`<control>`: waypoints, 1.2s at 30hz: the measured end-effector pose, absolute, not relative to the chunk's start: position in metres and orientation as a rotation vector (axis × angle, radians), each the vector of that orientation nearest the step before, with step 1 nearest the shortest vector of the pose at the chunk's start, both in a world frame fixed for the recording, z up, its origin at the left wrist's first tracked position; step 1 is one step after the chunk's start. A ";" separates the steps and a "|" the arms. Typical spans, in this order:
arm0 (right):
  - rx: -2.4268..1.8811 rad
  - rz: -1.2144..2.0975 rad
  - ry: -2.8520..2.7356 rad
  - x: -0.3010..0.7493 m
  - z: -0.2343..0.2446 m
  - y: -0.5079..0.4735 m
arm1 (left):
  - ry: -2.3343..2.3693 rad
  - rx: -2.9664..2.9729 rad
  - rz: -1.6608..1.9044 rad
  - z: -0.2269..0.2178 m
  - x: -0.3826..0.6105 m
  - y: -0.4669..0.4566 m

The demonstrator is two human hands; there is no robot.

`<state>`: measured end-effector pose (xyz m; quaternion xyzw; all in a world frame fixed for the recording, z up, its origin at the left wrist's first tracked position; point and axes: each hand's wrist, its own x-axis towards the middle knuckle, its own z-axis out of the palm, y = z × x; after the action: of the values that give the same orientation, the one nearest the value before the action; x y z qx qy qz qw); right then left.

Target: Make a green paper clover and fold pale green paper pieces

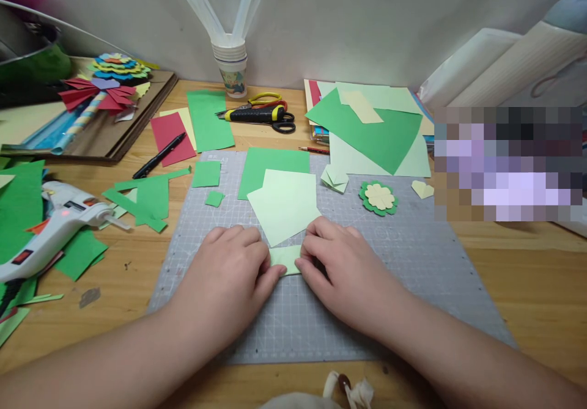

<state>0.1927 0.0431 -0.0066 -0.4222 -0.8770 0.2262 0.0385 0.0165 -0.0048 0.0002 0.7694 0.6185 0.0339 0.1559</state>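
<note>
Between my two hands a small pale green piece of paper lies on the grey cutting mat. My left hand has its curled fingers and thumb on the paper's left end. At the right end, my right hand pinches the paper between thumb and fingers. Its ends are covered by the fingers. Just beyond, larger pale green sheets overlap a darker green sheet. A folded pale green piece and a layered paper flower sit farther right on the mat.
A white hot glue gun lies at left among green scraps. Scissors, a black and yellow cutter and a stack of paper cups stand at the back. A black pen rests on red paper.
</note>
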 end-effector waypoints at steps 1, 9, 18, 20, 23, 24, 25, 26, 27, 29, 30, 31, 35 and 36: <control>-1.297 0.696 -2.683 0.193 -0.007 0.043 | 1.771 2.210 0.087 0.000 0.017 -0.005; -1.285 0.724 -2.669 0.194 -0.005 0.043 | 1.763 2.207 0.086 0.002 0.016 -0.004; -1.281 0.737 -2.683 0.193 -0.006 0.045 | 1.747 2.197 0.101 0.001 0.015 -0.003; -1.288 0.743 -2.676 0.193 -0.006 0.045 | 1.746 2.199 0.107 0.001 0.015 -0.003; -1.292 0.751 -2.660 0.194 -0.006 0.045 | 1.745 2.199 0.125 0.001 0.015 -0.004; -1.292 0.753 -2.656 0.194 -0.006 0.045 | 1.745 2.199 0.128 0.002 0.015 -0.004; -1.291 0.754 -2.653 0.194 -0.006 0.045 | 1.744 2.199 0.129 0.002 0.015 -0.004; -1.292 0.754 -2.650 0.194 -0.006 0.045 | 1.743 2.198 0.126 0.002 0.014 -0.004; -1.293 0.754 -2.649 0.194 -0.007 0.045 | 1.742 2.198 0.123 0.002 0.014 -0.004; -1.294 0.755 -2.644 0.194 -0.007 0.045 | 1.740 2.196 0.117 0.002 0.014 -0.003; -1.295 0.756 -2.642 0.194 -0.007 0.045 | 1.740 2.195 0.114 0.002 0.014 -0.003; -1.295 0.756 -2.641 0.193 -0.007 0.045 | 1.741 2.194 0.113 0.002 0.014 -0.003; -1.298 0.756 -2.643 0.193 -0.007 0.045 | 1.694 2.180 0.181 0.001 0.013 -0.003; -1.300 0.757 -2.645 0.193 -0.007 0.045 | 1.650 2.185 0.210 0.001 0.013 -0.002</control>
<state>0.1928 0.0451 -0.0065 -0.4267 -0.8682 0.2483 0.0494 0.0128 -0.0024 0.0006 0.7802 0.5891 0.0750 0.1965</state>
